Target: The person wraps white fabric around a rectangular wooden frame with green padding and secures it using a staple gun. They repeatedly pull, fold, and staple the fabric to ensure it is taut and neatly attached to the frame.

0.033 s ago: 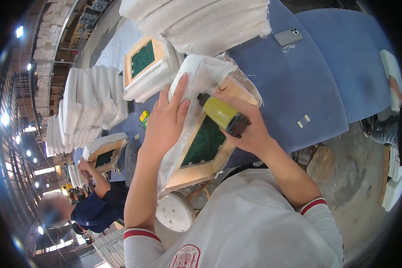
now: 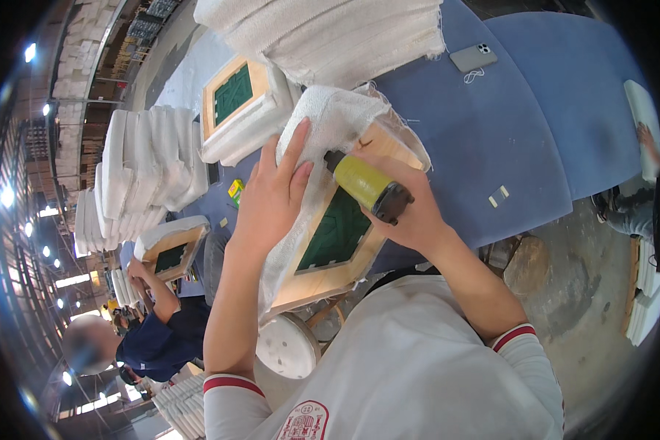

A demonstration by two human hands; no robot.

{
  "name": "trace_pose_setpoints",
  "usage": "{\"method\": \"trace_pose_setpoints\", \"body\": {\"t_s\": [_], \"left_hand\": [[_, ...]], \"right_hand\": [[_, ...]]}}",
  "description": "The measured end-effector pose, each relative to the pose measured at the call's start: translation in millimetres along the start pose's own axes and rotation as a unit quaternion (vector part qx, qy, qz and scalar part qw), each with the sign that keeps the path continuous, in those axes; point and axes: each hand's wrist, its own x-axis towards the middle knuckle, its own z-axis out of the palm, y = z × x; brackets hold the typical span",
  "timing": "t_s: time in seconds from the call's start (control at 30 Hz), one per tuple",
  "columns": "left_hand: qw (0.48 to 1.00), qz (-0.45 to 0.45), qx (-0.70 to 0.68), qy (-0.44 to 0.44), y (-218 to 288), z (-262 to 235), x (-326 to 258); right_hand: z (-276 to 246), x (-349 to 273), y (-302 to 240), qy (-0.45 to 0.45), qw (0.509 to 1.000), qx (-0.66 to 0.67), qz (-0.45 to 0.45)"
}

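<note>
The left hand [image 2: 268, 202] lies with fingers spread on the white cloth [image 2: 330, 110] of a wooden seat [image 2: 312, 291] with green middle. The right hand [image 2: 412, 213] is gripping a yellow-green tool [image 2: 361, 180], whose black end points to the cloth; whether they touch, I cannot tell. The seat sits tilted over the near edge of the blue tabletop [image 2: 462, 147]. A phone [image 2: 474, 57] lies near the tabletop's right edge, and a small card [image 2: 499, 196] lies toward its near right corner.
</note>
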Motion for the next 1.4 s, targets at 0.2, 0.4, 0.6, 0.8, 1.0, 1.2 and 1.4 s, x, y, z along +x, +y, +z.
{"method": "trace_pose_setpoints", "body": {"t_s": [0.2,0.4,0.6,0.8,1.0,1.2,1.4], "left_hand": [[1.000,0.014,0.008,-0.001,3,-1,-4],[1.000,0.009,-0.002,-0.004,5,-2,-6],[1.000,-0.004,-0.003,-0.022,7,-4,-6],[0.999,0.029,0.001,0.013,0,2,-7],[0.998,0.047,-0.049,0.006,1,-6,-11],[0.979,-0.161,-0.104,-0.070,-56,1,-12],[0.999,-0.018,-0.030,0.018,-13,2,-37]], "right_hand": [[9,-7,-6,0.020,1.000,0.015,-0.010],[8,-14,-4,-0.001,1.000,0.009,-0.011],[8,-18,-2,-0.036,0.999,0.013,0.010],[19,-27,0,-0.045,0.998,0.043,0.000],[23,-32,-1,-0.031,0.994,0.098,0.022],[35,-34,6,0.020,0.989,0.144,0.018],[36,-31,-3,0.001,0.999,0.041,-0.005]]}}
